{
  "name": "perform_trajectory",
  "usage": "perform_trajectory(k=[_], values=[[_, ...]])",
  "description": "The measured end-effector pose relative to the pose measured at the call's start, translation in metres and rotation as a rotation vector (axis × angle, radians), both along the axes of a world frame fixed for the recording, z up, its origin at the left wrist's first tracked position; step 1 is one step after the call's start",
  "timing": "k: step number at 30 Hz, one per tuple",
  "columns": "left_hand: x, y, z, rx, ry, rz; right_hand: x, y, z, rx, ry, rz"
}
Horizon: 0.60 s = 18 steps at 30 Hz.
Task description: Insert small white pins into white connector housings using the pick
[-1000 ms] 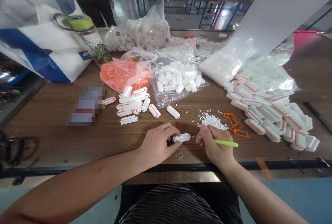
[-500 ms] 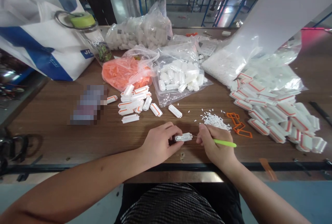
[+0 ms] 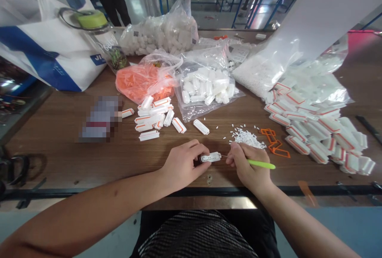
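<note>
A brown wooden counter in a workshop carries bags and heaps of plastic parts. At its near edge the person's left hand closes thumb and fingers round one small white rectangular plastic housing, keeping it low over the wood, apparently to steady it. The right hand, just right of that housing, is curled in a pen grip round one thin green-handled needle tool, whose metal tip meets the housing's right end. Beyond the housing lie one loose white housing, a heap of tiny white pins too many to count, and about three orange plastic frames.
</note>
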State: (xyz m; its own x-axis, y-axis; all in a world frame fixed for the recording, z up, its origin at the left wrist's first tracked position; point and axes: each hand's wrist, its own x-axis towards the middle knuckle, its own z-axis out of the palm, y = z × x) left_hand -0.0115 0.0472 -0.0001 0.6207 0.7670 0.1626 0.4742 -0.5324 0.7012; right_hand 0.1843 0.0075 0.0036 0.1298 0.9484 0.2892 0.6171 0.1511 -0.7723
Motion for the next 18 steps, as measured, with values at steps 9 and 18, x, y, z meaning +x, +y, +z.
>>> perform_trajectory(k=[9, 18], values=[[-0.0004, 0.0003, -0.0009, -0.005, -0.003, 0.001, 0.0014, -0.0038, -0.0006, 0.03, 0.106, -0.042], [0.0, -0.0003, -0.0004, -0.008, -0.016, -0.001, 0.001, -0.0043, -0.0025, 0.035, 0.095, -0.009]])
